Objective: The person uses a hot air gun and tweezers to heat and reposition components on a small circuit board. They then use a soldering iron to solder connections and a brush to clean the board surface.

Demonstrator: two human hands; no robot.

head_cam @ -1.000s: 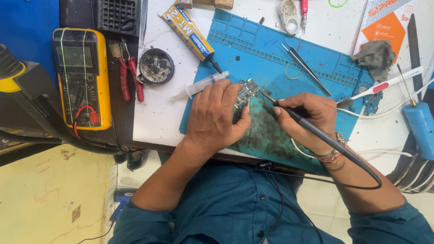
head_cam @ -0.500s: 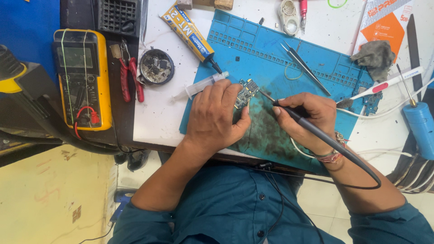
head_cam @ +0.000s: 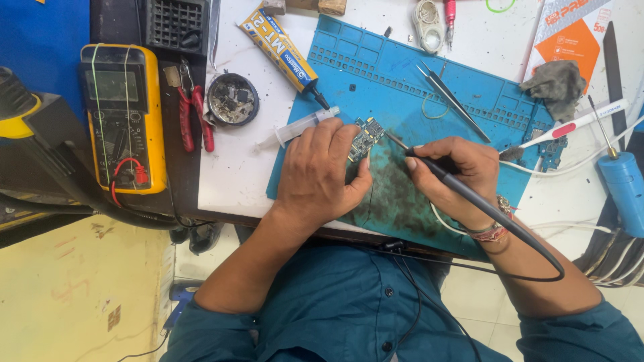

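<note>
1. At the far left, a yellow multimeter [head_cam: 124, 117] lies on a dark surface beside the white tabletop [head_cam: 231, 167], with its red lead coiled at the lower end.
2. Just right of it lie red-handled pliers [head_cam: 193, 117], and next to those a round tin [head_cam: 232, 100] full of small parts.
3. A yellow glue tube [head_cam: 285, 52] lies slanted above, its black nozzle pointing onto the blue work mat [head_cam: 376, 74].
4. A clear syringe [head_cam: 298, 127] lies across the mat's left edge, its tip close to the left hand's fingers.
5. The left hand [head_cam: 322, 177] rests palm down on the mat, fingers pressed on a small circuit board [head_cam: 365, 137], pinning it flat.
6. The board sits on the mat's stained middle area, between the two hands.
7. The right hand [head_cam: 456, 177] is clenched around a black soldering iron [head_cam: 439, 171] held like a pen, its tip touching the board's right edge; its cable loops off to the right.
8. Tweezers [head_cam: 453, 100] lie on the mat above the right hand.
9. Further right lie a grey rag [head_cam: 557, 84] and a blue cylindrical tool [head_cam: 624, 188].
</note>
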